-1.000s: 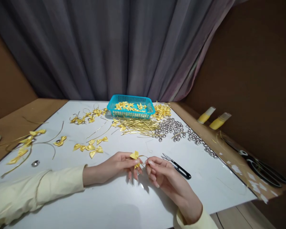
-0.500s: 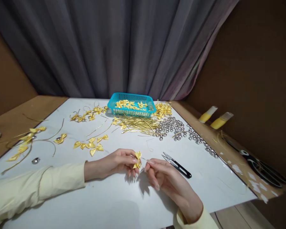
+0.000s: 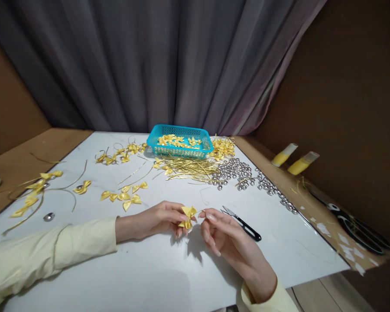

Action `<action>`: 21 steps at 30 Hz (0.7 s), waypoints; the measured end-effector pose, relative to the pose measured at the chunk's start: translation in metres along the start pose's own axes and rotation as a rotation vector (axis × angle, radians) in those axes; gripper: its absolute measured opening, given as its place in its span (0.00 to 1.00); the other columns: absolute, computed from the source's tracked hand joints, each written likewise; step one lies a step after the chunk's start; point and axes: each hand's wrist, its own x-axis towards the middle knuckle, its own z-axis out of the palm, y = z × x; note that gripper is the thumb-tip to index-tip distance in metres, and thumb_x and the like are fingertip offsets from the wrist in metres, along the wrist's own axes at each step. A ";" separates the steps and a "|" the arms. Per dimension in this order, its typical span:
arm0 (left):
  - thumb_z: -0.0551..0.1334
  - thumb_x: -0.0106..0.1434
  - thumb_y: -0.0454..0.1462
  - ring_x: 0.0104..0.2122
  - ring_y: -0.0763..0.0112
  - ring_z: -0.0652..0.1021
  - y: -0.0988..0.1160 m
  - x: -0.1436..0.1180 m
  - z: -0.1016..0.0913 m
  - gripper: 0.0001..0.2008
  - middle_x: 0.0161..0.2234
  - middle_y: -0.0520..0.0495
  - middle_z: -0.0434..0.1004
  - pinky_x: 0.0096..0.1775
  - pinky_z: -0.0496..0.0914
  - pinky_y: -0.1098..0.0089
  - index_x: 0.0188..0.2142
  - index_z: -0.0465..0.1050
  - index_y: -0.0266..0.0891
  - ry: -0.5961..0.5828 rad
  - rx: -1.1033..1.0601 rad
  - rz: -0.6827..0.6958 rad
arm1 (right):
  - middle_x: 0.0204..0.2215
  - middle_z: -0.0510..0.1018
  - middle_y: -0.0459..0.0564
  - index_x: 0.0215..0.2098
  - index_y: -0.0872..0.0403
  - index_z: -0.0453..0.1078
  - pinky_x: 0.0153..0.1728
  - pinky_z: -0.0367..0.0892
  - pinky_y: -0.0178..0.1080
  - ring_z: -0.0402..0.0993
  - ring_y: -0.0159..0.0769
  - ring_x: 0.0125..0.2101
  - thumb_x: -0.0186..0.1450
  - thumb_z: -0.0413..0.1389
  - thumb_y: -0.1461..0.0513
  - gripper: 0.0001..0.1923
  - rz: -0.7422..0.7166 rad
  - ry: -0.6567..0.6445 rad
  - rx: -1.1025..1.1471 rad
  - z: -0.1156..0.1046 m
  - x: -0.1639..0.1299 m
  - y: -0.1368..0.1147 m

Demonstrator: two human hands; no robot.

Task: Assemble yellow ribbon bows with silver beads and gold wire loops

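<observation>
A yellow ribbon bow [image 3: 188, 216] is pinched in the fingers of my left hand [image 3: 164, 220], just above the white table surface. Between finger and thumb, my right hand [image 3: 225, 234] grips the end of a thin gold cord [image 3: 199, 211] that runs from the bow. The other fingers of that hand are loosely curled. Black-handled thread snips [image 3: 243, 224] lie right beside my right hand. Several more yellow bows [image 3: 125, 197] rest on the table beyond my left hand. My fingers partly cover the back of the bow.
At the back stands a turquoise basket [image 3: 182, 152] with bows inside. Before it lie gold cords [image 3: 191, 168] and a spread of silver beads [image 3: 235, 171]. Large scissors [image 3: 351, 225] and two yellow-filled tubes [image 3: 302, 164] are on the right edge. Corded bows [image 3: 35, 188] lie left.
My right hand has drawn slightly up and away from the bow, with the cord in its fingertips. The bow has turned so more of its front faces me.
</observation>
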 end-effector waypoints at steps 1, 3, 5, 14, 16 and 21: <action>0.65 0.54 0.36 0.25 0.74 0.72 0.001 0.000 0.000 0.07 0.27 0.47 0.74 0.31 0.66 0.73 0.30 0.74 0.32 0.004 0.000 -0.007 | 0.20 0.72 0.45 0.36 0.57 0.73 0.17 0.53 0.27 0.62 0.22 0.15 0.61 0.59 0.59 0.09 -0.010 -0.003 -0.003 0.000 0.000 0.000; 0.65 0.54 0.36 0.24 0.75 0.71 0.001 0.000 0.000 0.07 0.26 0.48 0.74 0.31 0.65 0.73 0.29 0.74 0.33 0.002 0.004 -0.017 | 0.22 0.74 0.46 0.38 0.56 0.74 0.17 0.53 0.28 0.62 0.23 0.16 0.61 0.59 0.59 0.10 -0.030 -0.012 -0.013 0.000 -0.001 -0.001; 0.65 0.54 0.37 0.24 0.75 0.70 0.001 0.001 0.000 0.07 0.26 0.48 0.73 0.30 0.65 0.73 0.29 0.74 0.34 -0.013 0.019 -0.028 | 0.24 0.75 0.47 0.39 0.56 0.74 0.18 0.54 0.29 0.61 0.23 0.16 0.60 0.59 0.59 0.11 -0.043 -0.019 -0.026 0.001 -0.001 -0.001; 0.62 0.51 0.36 0.22 0.76 0.66 0.004 0.000 0.001 0.05 0.23 0.50 0.69 0.28 0.61 0.74 0.25 0.72 0.34 -0.024 0.029 -0.040 | 0.33 0.77 0.51 0.37 0.50 0.78 0.18 0.53 0.31 0.61 0.26 0.20 0.57 0.61 0.60 0.09 -0.051 0.011 -0.019 0.002 -0.004 -0.002; 0.63 0.50 0.36 0.22 0.76 0.66 0.005 -0.001 0.003 0.05 0.22 0.51 0.69 0.28 0.61 0.73 0.24 0.72 0.34 -0.015 0.016 -0.049 | 0.33 0.77 0.51 0.36 0.51 0.78 0.19 0.54 0.31 0.62 0.26 0.20 0.56 0.61 0.61 0.09 -0.055 0.000 0.000 0.001 -0.004 -0.002; 0.63 0.50 0.36 0.23 0.74 0.67 0.004 0.001 0.001 0.07 0.23 0.49 0.69 0.28 0.61 0.71 0.25 0.73 0.33 -0.011 -0.014 -0.045 | 0.30 0.76 0.51 0.36 0.54 0.78 0.19 0.56 0.30 0.63 0.25 0.21 0.55 0.63 0.62 0.10 -0.051 0.024 0.026 0.001 -0.003 -0.003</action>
